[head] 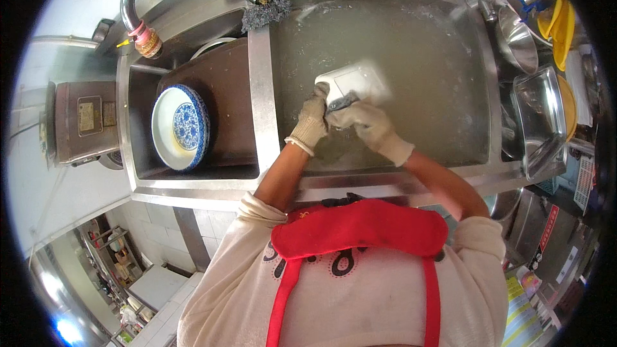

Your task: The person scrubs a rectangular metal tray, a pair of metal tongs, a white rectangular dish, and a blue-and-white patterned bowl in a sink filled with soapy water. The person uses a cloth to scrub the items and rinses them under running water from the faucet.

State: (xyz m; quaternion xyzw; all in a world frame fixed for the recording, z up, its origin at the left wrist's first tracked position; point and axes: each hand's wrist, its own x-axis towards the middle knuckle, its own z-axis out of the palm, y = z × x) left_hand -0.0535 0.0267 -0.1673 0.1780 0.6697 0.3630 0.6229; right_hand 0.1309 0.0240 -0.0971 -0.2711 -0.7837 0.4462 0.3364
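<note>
My left hand [312, 116], in a beige knit glove, grips the near left edge of a white rectangular dish [348, 78]. The dish is tilted over the cloudy water of a large steel sink basin [492, 106], and its far right side is blurred. My right hand [373, 127], gloved the same way, holds a dark grey scrubbing pad [343, 100] against the near side of the dish. The glove covers part of the pad.
In the left basin a blue-and-white bowl [164, 127] leans on its side on a brown surface. A faucet [147, 41] hangs above. A steel-wool scrubber [266, 13] lies on the divider's far end. At right are a steel bowl [518, 41] and a steel tray [541, 111].
</note>
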